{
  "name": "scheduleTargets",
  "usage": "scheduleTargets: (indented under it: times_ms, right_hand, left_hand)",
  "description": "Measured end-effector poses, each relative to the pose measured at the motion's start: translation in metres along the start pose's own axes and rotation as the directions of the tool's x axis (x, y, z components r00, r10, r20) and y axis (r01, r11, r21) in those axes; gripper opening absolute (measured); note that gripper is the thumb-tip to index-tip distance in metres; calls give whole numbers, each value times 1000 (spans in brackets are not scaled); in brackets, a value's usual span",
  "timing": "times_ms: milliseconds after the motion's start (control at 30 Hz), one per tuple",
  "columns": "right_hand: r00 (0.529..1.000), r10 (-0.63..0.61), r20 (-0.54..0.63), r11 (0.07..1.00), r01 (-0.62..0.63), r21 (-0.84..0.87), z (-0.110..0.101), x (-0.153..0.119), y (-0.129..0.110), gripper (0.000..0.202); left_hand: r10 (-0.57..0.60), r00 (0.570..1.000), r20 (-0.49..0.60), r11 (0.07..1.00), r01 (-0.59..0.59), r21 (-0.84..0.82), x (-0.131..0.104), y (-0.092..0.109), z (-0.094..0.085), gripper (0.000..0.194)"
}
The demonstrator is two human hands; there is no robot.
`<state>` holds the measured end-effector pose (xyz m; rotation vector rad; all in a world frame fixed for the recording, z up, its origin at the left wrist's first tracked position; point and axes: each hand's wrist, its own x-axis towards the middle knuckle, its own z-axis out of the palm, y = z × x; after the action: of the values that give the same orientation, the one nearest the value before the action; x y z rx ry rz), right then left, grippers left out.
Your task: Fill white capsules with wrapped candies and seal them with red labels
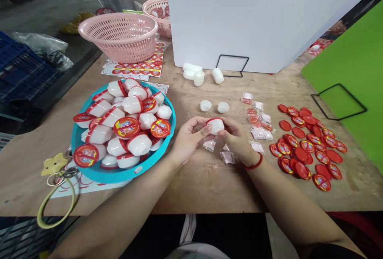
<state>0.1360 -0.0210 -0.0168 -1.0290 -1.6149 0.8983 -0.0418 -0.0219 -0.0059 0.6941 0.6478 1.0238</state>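
Between my left hand [190,137] and my right hand [236,137] is a white cup with a red lid [216,126]; the fingers of both hands are closed on it. Its lid side faces away from me. Two small white cups, one on the left [205,105] and one on the right [223,107], stand just beyond my hands. Small sachets [228,157] lie under and beside my right hand, with more sachets [261,133] to its right. Round red lids [301,154] are spread out farther right. A blue basin [119,176] at the left holds several lidded white cups.
Stacked white cups [199,78] stand near a white board [239,19] with a black wire stand [233,66]. A pink basket [125,43] rests on sticker sheets [154,65] at back left. A keyring strap [42,211] lies front left; a green board [353,71] stands right.
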Motion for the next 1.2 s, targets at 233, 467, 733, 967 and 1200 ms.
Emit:
scheduleTargets:
  times_ms: [233,467,733,967,1200]
  right_hand:
    - [1000,-15,-2,989,14,-146,0,-4,-3,54]
    - [999,33,-15,988,-35,-147,12,-8,-7,54]
    - [995,80,-64,994,-84,-67,19,-11,-1,54]
    - [999,35,-25,989,-38,-140,21,-12,-2,56]
    - [999,-28,39,971,37,-238,19,-11,-8,51]
  left_hand:
    - [165,986,27,948,-166,272,1,4,-5,40]
    - [217,976,-35,918,-192,346,-1,3,-1,32]
    - [181,980,-79,975,-168,145,1,-5,-1,27]
    - [141,987,-80,985,-131,114,1,2,-3,22]
    - [132,985,-114,986,-118,119,1,3,-4,23]
